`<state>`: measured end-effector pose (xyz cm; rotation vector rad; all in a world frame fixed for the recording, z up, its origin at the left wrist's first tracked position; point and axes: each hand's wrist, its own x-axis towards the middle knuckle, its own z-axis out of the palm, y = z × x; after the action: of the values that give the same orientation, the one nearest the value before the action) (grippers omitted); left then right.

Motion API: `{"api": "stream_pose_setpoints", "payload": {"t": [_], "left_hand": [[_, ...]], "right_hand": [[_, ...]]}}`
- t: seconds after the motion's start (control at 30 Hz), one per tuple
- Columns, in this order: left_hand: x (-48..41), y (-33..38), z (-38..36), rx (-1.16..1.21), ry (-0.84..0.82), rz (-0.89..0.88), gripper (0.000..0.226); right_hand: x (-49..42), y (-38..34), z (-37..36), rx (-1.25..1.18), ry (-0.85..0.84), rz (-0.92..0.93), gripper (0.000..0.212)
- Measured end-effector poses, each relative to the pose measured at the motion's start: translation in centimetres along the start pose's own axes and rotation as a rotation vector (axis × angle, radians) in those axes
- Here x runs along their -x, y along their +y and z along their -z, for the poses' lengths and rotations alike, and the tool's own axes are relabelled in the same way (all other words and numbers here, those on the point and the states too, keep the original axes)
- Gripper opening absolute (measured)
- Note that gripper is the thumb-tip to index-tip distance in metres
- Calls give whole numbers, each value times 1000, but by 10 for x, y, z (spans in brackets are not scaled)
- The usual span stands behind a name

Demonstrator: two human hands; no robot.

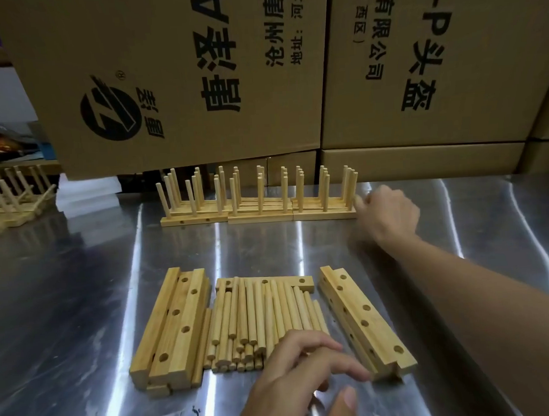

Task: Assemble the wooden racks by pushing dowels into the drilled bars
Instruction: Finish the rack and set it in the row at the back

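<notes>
A heap of loose wooden dowels (257, 318) lies in the middle of the steel table (79, 300). Drilled bars are stacked to its left (174, 329) and right (363, 318), and one more bar (300, 281) lies across the far end of the heap. My left hand (303, 379) hovers over the near end of the dowels with fingers spread and relaxed, holding nothing. Assembled racks (260, 205) with upright dowels stand in a row at the back. My right hand (387, 212) reaches to the right end of that row, fingers loosely curled, fingertips at the end rack.
Large printed cardboard boxes (194, 74) form a wall right behind the racks. More finished racks (6, 205) are piled at the far left edge. Bare steel lies between the heap and the back row.
</notes>
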<state>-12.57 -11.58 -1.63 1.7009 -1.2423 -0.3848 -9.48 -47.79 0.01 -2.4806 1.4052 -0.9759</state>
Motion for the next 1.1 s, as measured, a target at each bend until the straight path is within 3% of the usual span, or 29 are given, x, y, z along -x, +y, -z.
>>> {"api": "stream_pose_setpoints", "payload": {"t": [0.07,0.2,0.3,0.4,0.5,0.7,0.87,1.0,1.1], "left_hand": [[1,-1,1,58,3,8,18],[4,1,5,142,3,-3,16],[8,4,8,136,24,-7,16],[12,9,13,156,56,-29,17],[15,17,17,162,105,-58,16],[22,19,19,102,241,-167,22],[26,8,34,-33,376,-226,24],[23,6,66,-143,628,-277,25],[16,-12,114,-140,840,-116,26]], "right_hand": [[9,-9,10,-182,104,-65,42],[35,-13,52,-459,73,-99,42],[74,-11,88,-570,-4,-90,46],[122,-3,108,-650,-209,-88,46],[163,0,116,-636,-312,-77,51],[202,22,110,-557,-162,45,57],[203,22,102,-550,-182,82,58],[204,26,106,-556,-194,86,58],[202,30,107,-573,-197,58,56]]}}
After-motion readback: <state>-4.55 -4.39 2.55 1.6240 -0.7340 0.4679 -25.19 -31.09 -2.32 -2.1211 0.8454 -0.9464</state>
